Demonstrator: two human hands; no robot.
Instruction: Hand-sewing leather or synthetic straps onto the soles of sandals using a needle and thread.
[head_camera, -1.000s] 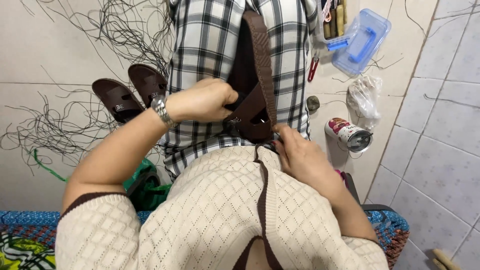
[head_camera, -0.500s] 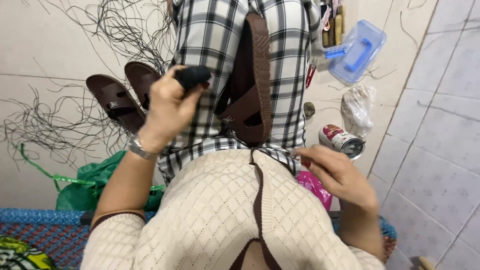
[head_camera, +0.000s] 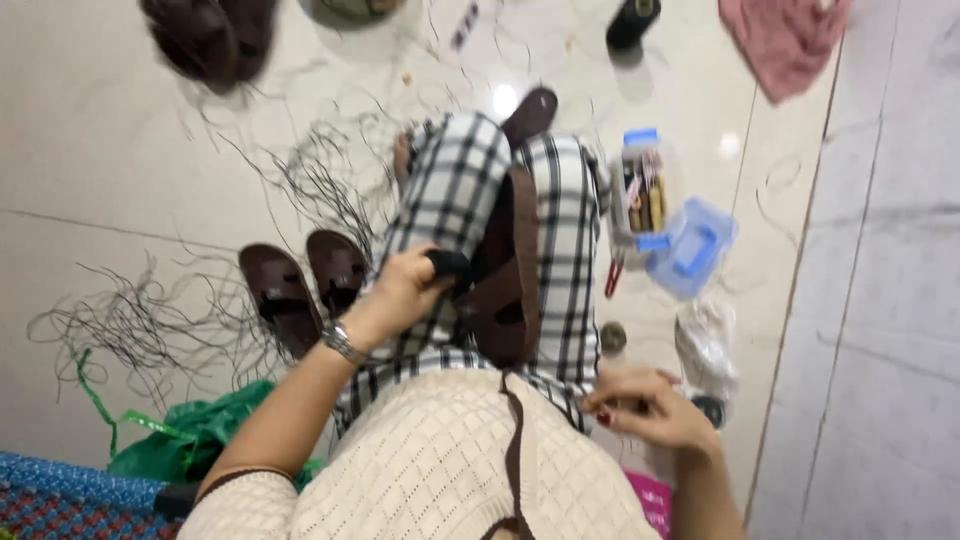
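**Two hands, one small black object, one brown sandal on the lap**

One small black object (head_camera: 449, 268), held up over the checked lap, just left of the brown sandal (head_camera: 508, 270). Pinched at the fingertips of the left hand (head_camera: 405, 290), fingers curled closed around it, thumb side toward the sandal; shape of the object too blurred to tell further. Silver wristwatch (head_camera: 343, 343) on that wrist.

Lying lengthwise along the black-and-white checked trousers (head_camera: 565, 230), sole side mostly up, the brown sandal, its near end close to the hem of the cream knitted top (head_camera: 440, 460). Touching the sandal or not, the black object: cannot tell.

Lower right, beside the hip, the right hand (head_camera: 640, 405), fingers loosely bent and drawn together, red-painted nails showing; pinching something thin perhaps, but cannot tell what, if anything.

Further out on the pale tiled floor (head_camera: 130, 150): a pair of brown sandals (head_camera: 305, 285) just left of the leg, amid loose dark threads (head_camera: 150, 320). To the right of the leg, an open clear plastic box with blue lid (head_camera: 690, 245). A crumpled clear bag (head_camera: 705, 340) nearer the right hand. Green plastic bag (head_camera: 200, 435) at lower left, a black thread spool (head_camera: 632, 20) and pink cloth (head_camera: 790, 40) at the top.
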